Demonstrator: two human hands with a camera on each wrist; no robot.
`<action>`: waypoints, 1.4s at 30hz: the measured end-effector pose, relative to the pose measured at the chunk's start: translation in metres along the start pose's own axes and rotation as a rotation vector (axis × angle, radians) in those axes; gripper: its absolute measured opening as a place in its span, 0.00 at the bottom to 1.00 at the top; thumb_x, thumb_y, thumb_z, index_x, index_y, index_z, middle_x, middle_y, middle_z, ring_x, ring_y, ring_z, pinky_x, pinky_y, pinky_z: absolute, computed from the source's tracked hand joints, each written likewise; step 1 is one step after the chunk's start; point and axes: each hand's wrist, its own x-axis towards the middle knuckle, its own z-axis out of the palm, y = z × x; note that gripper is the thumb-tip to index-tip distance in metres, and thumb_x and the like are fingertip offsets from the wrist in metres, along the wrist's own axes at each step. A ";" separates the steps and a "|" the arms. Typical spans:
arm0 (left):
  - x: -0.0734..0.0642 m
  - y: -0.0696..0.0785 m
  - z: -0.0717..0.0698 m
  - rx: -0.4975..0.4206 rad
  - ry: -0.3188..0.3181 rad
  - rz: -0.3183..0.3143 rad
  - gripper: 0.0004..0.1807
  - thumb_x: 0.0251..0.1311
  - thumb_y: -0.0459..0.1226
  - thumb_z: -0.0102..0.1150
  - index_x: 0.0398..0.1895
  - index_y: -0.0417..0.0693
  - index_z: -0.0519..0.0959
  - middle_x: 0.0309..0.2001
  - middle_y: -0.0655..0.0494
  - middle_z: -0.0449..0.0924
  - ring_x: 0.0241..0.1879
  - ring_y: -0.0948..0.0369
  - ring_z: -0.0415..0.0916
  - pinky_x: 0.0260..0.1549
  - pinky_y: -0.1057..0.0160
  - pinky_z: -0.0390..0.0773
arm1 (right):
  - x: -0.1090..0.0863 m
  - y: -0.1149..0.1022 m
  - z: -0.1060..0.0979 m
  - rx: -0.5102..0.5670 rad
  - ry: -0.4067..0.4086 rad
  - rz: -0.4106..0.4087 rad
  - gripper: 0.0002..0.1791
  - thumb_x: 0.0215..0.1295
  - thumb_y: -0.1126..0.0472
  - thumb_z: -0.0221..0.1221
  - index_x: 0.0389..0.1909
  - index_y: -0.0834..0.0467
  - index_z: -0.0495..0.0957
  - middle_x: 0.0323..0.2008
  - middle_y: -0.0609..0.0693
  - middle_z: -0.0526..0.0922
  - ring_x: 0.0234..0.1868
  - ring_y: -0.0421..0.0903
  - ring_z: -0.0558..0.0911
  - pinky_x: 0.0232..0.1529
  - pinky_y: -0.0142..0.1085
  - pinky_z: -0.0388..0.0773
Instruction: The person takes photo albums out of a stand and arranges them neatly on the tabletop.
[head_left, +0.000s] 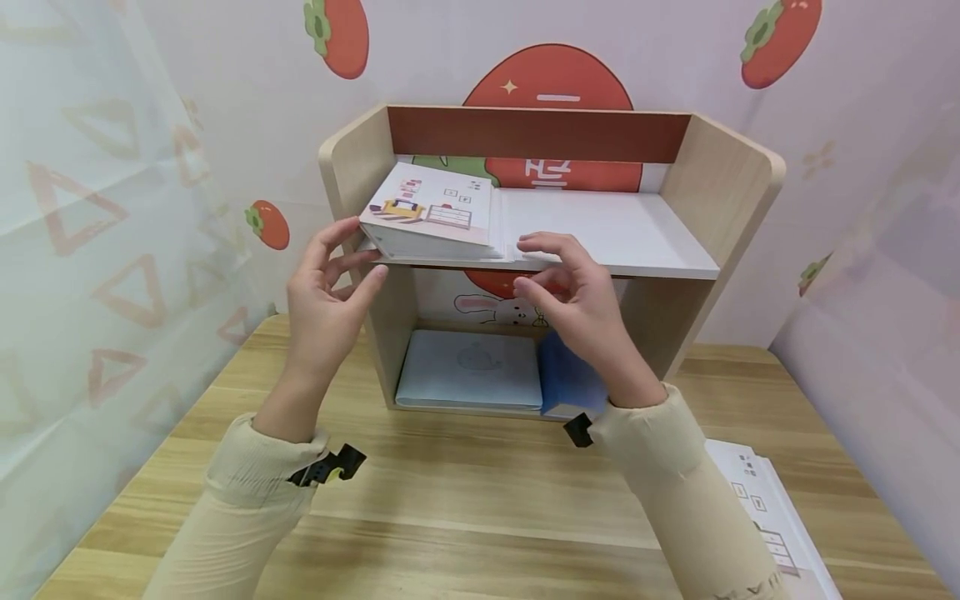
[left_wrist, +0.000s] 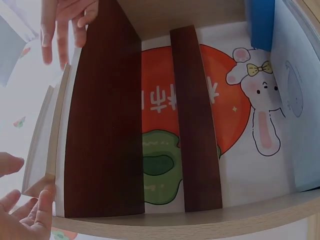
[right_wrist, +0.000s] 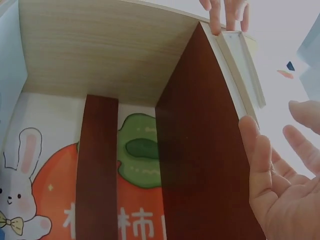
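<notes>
White shelf (head_left: 600,221) bears booklets (head_left: 438,200) (stacked); left hand (head_left: 324,287) touches them, right hand (head_left: 581,296) nearby; hands loosely spread.

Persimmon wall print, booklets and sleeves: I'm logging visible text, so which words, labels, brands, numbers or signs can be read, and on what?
"柿": large persimmon wall print; beside it, another character is partly hidden by the brown slat.
Top booklet on the upper shelf: markings too small to read.
Table booklets at right: markings too small to read.
Right sleeve: dark letter-like marks, cut off, unreadable.
</notes>
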 end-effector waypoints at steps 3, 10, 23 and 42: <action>0.002 0.000 0.001 0.013 -0.005 -0.002 0.32 0.60 0.25 0.63 0.69 0.42 0.69 0.65 0.57 0.73 0.50 0.65 0.81 0.42 0.76 0.81 | 0.006 -0.001 0.004 -0.005 -0.030 0.034 0.24 0.65 0.67 0.64 0.62 0.58 0.73 0.58 0.51 0.78 0.30 0.39 0.85 0.29 0.27 0.77; 0.008 -0.004 0.005 0.064 0.007 -0.020 0.33 0.62 0.29 0.63 0.71 0.41 0.67 0.65 0.51 0.76 0.48 0.69 0.80 0.46 0.76 0.80 | 0.013 0.004 0.013 0.002 -0.099 0.130 0.30 0.66 0.66 0.64 0.68 0.55 0.70 0.60 0.54 0.78 0.30 0.43 0.86 0.30 0.26 0.77; 0.009 -0.005 0.015 0.002 0.157 -0.018 0.26 0.58 0.25 0.64 0.62 0.42 0.77 0.55 0.46 0.84 0.39 0.67 0.81 0.39 0.75 0.82 | 0.012 0.009 0.021 0.021 -0.032 0.068 0.23 0.66 0.67 0.63 0.62 0.60 0.75 0.58 0.55 0.74 0.30 0.42 0.83 0.35 0.26 0.81; 0.002 0.008 0.016 0.039 -0.015 -0.150 0.24 0.69 0.41 0.58 0.63 0.39 0.71 0.45 0.52 0.77 0.39 0.59 0.75 0.37 0.74 0.78 | 0.003 0.002 0.032 0.029 0.205 0.024 0.12 0.67 0.63 0.63 0.49 0.62 0.80 0.35 0.48 0.72 0.24 0.39 0.71 0.24 0.28 0.69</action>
